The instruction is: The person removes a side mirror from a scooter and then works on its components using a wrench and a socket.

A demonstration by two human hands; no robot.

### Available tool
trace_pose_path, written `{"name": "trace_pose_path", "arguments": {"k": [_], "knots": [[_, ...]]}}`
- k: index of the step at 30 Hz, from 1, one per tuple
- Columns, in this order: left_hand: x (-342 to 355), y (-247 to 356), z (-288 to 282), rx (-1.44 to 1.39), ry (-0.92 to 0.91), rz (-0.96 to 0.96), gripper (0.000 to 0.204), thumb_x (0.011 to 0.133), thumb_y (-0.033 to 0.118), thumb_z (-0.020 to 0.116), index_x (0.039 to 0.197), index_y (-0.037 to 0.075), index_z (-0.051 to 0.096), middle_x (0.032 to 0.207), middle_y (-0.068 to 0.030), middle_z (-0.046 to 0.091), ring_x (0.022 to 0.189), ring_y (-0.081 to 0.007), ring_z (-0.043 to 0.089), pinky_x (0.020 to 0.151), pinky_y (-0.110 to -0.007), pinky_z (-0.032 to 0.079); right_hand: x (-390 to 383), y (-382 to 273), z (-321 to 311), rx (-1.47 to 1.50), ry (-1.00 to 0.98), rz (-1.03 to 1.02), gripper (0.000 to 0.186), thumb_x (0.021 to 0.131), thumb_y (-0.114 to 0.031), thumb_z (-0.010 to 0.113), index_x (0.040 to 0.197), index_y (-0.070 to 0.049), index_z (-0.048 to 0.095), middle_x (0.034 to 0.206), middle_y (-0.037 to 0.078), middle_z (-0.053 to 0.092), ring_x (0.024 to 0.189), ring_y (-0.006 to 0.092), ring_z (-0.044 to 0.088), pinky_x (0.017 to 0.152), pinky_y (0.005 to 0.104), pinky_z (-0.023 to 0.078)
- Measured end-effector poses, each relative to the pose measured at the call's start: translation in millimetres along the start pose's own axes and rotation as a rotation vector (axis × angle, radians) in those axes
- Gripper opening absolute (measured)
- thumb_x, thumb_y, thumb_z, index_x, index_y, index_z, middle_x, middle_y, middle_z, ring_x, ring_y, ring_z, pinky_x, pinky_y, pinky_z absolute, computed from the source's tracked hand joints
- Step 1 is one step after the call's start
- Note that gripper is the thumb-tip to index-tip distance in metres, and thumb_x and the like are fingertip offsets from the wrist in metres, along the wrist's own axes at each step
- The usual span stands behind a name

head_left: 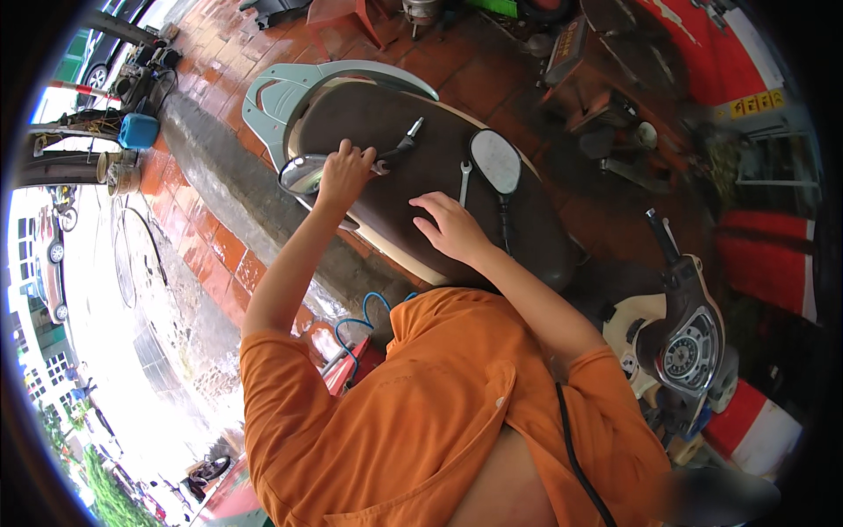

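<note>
On the dark scooter seat [395,220], my left hand [345,176] is closed around the stem of a black side mirror [305,173], beside an open-end wrench head [380,167]; whether it also grips that wrench is unclear. The mirror's stem reaches past my fingers to a threaded metal end [411,132]. My right hand [445,224] is open, fingers slightly curled over the seat, holding nothing. Right of it lie a silver wrench [465,183] and a second mirror [495,160] with its black stem pointing toward me. The seat's rear has a pale grab rail [268,105].
The scooter's handlebar and dashboard [685,351] are at the right. A blue jerrycan [138,130] and buckets [123,176] stand left. A red plastic stool [347,18] and metal parts [615,123] are behind on the tiled floor [202,220]. A blue hose [360,321] hangs near my body.
</note>
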State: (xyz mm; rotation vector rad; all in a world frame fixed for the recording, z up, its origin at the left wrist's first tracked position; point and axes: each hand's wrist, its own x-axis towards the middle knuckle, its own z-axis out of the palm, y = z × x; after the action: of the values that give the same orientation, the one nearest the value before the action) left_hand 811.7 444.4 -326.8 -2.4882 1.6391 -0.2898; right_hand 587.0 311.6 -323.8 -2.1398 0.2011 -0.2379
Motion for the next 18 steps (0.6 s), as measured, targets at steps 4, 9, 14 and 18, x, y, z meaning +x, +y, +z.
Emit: {"name": "trace_pose_path", "arguments": {"k": [4,9,14,18], "knots": [[18,-27,7,-0.01,0.039,0.103,0.041,0.076,0.044,0.073,0.1,0.014,0.057,0.096,-0.0016,0.058,0.095,-0.0198,0.057,0.069,-0.03,0.053,6,-5,1,-0.01,-0.062,-0.038,0.03,0.093,-0.018,0.062,0.12,-0.007,0.061,0.12,0.013,0.062,0.112,0.0354,0.059,0.095,0.0435,0.049],[15,-23,0,-0.227,0.095,0.108,0.043,0.073,0.041,0.075,0.101,0.012,0.058,0.103,-0.005,0.051,0.095,-0.0239,0.056,0.07,-0.036,0.055,-26,3,-10,0.044,-0.112,0.01,0.03,0.092,-0.018,0.062,0.121,-0.007,0.062,0.117,0.013,0.063,0.109,0.0342,0.061,0.093,0.0423,0.05],[12,-19,-8,-0.215,0.104,0.11,0.041,0.074,0.037,0.076,0.103,0.013,0.059,0.103,-0.0033,0.051,0.094,-0.0216,0.056,0.069,-0.033,0.055,-90,11,-26,0.191,0.039,0.239,0.021,0.094,-0.012,0.062,0.114,-0.007,0.067,0.099,0.01,0.068,0.083,0.023,0.069,0.07,0.0314,0.055],[2,-16,-18,-0.272,0.13,0.115,0.035,0.075,0.021,0.076,0.105,0.012,0.061,0.101,-0.0028,0.051,0.094,-0.0222,0.056,0.069,-0.035,0.055,-121,38,-40,0.122,0.316,0.41,0.018,0.093,-0.011,0.063,0.11,-0.006,0.069,0.093,0.009,0.068,0.075,0.0187,0.066,0.065,0.0289,0.052]]}}
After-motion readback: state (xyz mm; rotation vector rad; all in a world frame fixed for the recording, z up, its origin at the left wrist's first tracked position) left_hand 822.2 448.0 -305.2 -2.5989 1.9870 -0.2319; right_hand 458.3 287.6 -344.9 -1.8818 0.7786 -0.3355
